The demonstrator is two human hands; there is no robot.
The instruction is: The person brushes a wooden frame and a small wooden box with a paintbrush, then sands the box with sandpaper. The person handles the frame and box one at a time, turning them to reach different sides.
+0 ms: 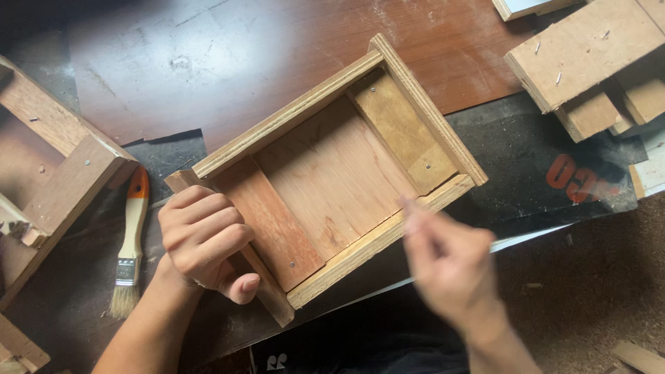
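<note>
Left hand (204, 239) grips the near-left end of the shallow plywood box (332, 170), which lies tilted mid-desk (228, 62). Right hand (450, 266) is blurred just off the box's near edge; cannot tell its grip. Paintbrush (130, 242) lies left of the box, wood frame (48, 159) at the desk's left edge.

Reddish-brown board surface (228, 62), scuffed and dusty, partly overlaid by a black sheet (526, 159) with orange markings. Resting directly on it: shallow open wooden box (332, 173), set at a slant; paintbrush (130, 242) with orange-tipped handle just left; wooden frame (55, 173) at far left; nailed plywood offcuts (589, 62) top right.
</note>
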